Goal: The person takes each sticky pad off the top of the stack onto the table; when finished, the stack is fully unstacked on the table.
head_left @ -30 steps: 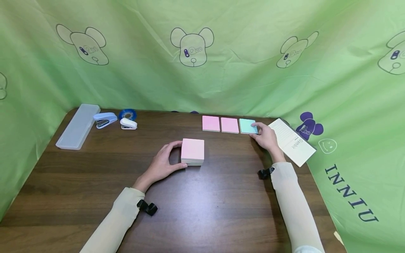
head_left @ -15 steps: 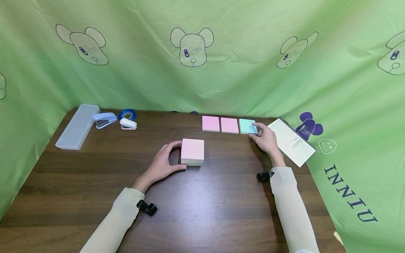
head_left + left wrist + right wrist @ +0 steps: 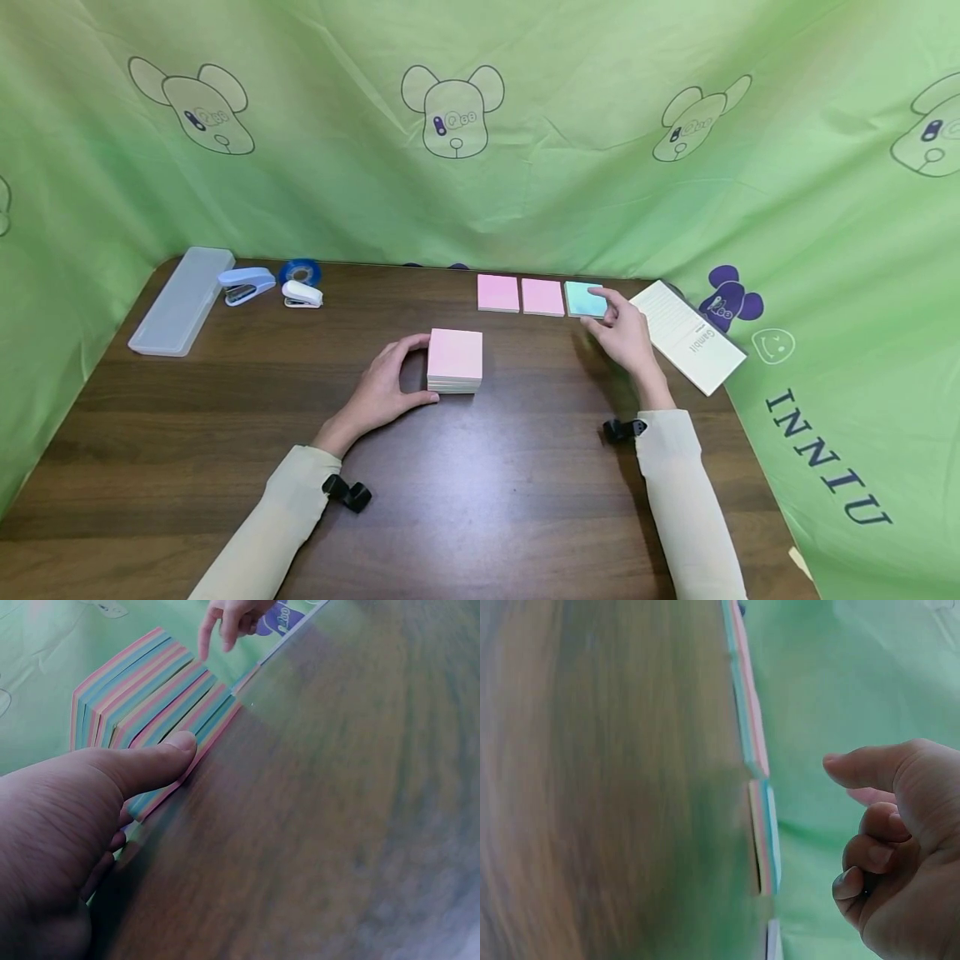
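- One stack of square note pads (image 3: 454, 356), pink on top, banded pink, yellow and blue down its sides, standing mid-table on brown wood
- One left hand (image 3: 382, 387), at the stack's left side; thumb along the near face, fingers at the far side, clamped on the stack
- One right hand (image 3: 626, 337), raised beside the teal pad (image 3: 580, 299) and apart from it; thumb and index finger spread, remaining fingers loosely curled
- Three pads in a row at the table's far edge, all lying flat: left pink pad (image 3: 498, 293), middle pink pad (image 3: 542, 297), then the teal one at the right end
- One white notepad (image 3: 686, 337), printed "Gambit", lying aslant to the right of that row
- Two staplers, far left from where I stand: blue stapler (image 3: 247, 285), white stapler (image 3: 303, 294)
- One roll of blue tape (image 3: 300, 270), just behind the white stapler
- One translucent case (image 3: 182, 304), lying left of both staplers
- One green curtain (image 3: 450, 208), printed with round-eared animal heads, hanging beyond the table (image 3: 480, 517)
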`<state>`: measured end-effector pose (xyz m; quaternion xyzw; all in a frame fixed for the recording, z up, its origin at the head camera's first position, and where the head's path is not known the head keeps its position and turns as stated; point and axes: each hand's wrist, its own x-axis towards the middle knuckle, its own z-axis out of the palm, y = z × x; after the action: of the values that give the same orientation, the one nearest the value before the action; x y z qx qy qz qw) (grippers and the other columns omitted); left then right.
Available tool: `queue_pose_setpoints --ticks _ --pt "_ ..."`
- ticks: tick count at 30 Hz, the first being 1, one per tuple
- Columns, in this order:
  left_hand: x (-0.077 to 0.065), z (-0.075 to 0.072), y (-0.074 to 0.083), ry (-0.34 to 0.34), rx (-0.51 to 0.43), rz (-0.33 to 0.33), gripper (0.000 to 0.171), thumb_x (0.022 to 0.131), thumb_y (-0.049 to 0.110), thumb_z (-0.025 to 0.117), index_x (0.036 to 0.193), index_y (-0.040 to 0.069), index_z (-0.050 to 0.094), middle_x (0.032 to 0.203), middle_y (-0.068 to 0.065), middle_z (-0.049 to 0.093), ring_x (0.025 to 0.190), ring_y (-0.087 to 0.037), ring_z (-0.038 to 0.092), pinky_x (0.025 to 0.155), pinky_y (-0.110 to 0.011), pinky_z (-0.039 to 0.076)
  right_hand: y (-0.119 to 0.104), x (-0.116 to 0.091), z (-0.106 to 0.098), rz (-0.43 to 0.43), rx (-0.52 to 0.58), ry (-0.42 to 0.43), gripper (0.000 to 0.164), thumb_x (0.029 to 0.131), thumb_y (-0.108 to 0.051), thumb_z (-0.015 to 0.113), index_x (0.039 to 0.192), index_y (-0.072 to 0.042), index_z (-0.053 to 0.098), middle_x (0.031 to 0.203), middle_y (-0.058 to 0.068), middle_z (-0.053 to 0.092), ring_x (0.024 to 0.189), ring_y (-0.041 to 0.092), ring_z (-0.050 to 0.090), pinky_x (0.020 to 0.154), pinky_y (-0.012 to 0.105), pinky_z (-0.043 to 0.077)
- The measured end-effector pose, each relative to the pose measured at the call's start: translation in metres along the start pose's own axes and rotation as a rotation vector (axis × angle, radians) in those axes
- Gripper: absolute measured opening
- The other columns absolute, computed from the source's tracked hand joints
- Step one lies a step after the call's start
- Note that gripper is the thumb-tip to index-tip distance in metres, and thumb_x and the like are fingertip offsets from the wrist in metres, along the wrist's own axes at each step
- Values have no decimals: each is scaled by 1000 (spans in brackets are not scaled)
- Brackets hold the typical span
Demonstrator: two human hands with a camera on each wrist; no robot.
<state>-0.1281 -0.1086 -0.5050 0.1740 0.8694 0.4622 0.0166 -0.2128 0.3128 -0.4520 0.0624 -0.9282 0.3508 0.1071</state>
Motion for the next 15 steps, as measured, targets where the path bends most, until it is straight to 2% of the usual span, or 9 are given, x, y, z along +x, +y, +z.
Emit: queue_pose_setpoints --ticks 6,15 --pt "0 1 -1 -2 25 13 95 85 20 100 163 13 48 159 -7 59 152 -32 47 127 -58 35 -20 -8 6 -45 83 -4 52 95 -4 87 144 -2 70 73 -2 37 65 9 32 66 31 31" --pt "-1 -1 1 -8 30 18 94 86 20 99 164 12 47 160 -9 59 153 -33 47 127 -59 35 -52 -17 11 -108 190 -18 53 94 -3 88 144 -5 71 72 -3 33 65 8 28 65 30 28"
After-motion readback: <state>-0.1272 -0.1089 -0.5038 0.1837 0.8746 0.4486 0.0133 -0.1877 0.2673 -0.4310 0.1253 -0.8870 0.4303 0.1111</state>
